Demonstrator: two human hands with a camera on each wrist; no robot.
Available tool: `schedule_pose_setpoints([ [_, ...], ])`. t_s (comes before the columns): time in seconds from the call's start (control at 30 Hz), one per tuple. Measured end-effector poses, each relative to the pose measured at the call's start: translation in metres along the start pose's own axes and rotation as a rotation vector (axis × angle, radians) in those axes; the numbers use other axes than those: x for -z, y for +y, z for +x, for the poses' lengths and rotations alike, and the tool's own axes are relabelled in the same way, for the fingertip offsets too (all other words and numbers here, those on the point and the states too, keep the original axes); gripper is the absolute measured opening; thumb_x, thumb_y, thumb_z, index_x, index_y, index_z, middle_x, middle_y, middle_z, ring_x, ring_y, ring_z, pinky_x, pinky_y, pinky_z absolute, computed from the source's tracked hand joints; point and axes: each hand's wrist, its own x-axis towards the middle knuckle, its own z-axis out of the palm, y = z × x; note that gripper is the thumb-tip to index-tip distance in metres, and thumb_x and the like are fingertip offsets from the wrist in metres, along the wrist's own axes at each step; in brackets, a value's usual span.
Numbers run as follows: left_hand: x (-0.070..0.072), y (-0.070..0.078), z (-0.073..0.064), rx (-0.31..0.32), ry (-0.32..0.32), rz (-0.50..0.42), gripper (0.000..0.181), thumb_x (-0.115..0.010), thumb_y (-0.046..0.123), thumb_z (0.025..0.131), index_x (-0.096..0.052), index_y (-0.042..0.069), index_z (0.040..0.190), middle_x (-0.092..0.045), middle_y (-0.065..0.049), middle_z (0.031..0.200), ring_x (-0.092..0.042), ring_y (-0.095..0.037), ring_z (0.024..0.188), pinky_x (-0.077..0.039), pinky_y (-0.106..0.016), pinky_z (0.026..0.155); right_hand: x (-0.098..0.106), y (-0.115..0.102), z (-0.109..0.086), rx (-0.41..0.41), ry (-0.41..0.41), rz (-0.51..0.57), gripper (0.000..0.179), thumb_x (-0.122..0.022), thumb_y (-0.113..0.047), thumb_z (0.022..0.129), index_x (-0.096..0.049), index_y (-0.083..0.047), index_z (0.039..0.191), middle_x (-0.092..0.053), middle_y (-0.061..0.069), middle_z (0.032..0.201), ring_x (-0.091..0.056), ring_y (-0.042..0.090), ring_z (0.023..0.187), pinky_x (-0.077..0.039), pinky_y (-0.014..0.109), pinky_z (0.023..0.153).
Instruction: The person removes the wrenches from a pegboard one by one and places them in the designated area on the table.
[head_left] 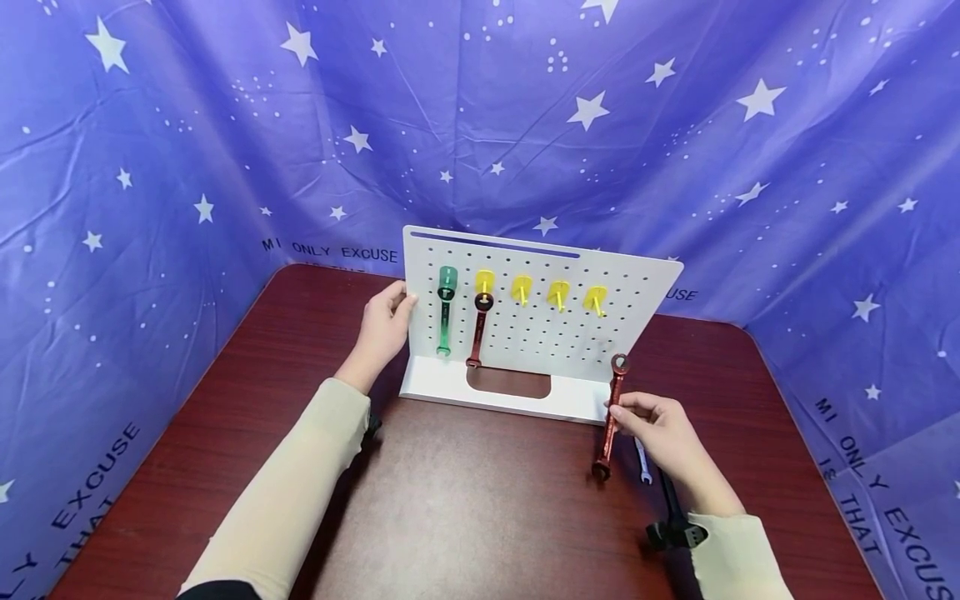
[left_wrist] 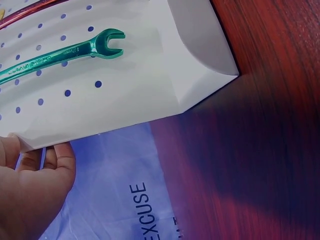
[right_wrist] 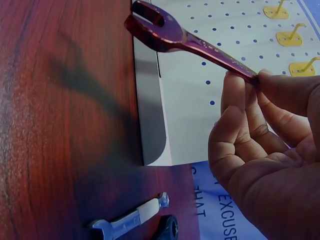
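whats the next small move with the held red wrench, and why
I'd probably raise the red combination wrench in the right grip toward the leftmost bare yellow hook: its ring end points up, the two hooks further left hold a green wrench and another red wrench, and the left grip holds the white pegboard by its edge.

Left sleeve [head_left: 273,496] running long, plain cream, creasing lightly, ending in wavy-edged cuff [head_left: 351,396]; black fabric [head_left: 219,591] showing at its upper end. Small black device [head_left: 372,423] peeking out beside cuff. Right sleeve [head_left: 738,558] matching in cream; bulkier black device [head_left: 662,535] jutting out underneath, slim black bar [head_left: 669,497] extending from it. Fingers [right_wrist: 227,125] showing bare.
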Motion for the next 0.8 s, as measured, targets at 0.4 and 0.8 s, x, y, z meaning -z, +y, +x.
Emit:
schedule_pose_setpoints([
  [0.4,0.001,0.001,-0.001,-0.006,-0.008,0.005,0.017,-0.055,0.008,0.106,-0.067,0.0,0.115,-0.072,-0.018,0.109,-0.062,-0.026,0.083,-0.049,-0.036,0.069,0.006,0.004,-0.006,0.013,0.002,0.039,0.02,-0.067,-0.001,0.098,-0.067,0.015,0.109,-0.072,0.016,0.089,-0.068,0.012,0.074,-0.058,0.029,0.07],
  [0.8,0.001,0.0,0.0,-0.007,-0.007,-0.005,0.017,-0.055,0.007,0.105,-0.067,-0.001,0.115,-0.072,-0.019,0.109,-0.064,-0.027,0.086,-0.052,-0.041,0.073,0.013,0.013,-0.01,0.017,0.009,0.044,0.021,-0.066,0.001,0.097,-0.065,0.017,0.111,-0.072,0.016,0.091,-0.068,0.011,0.074,-0.058,0.031,0.071],
])
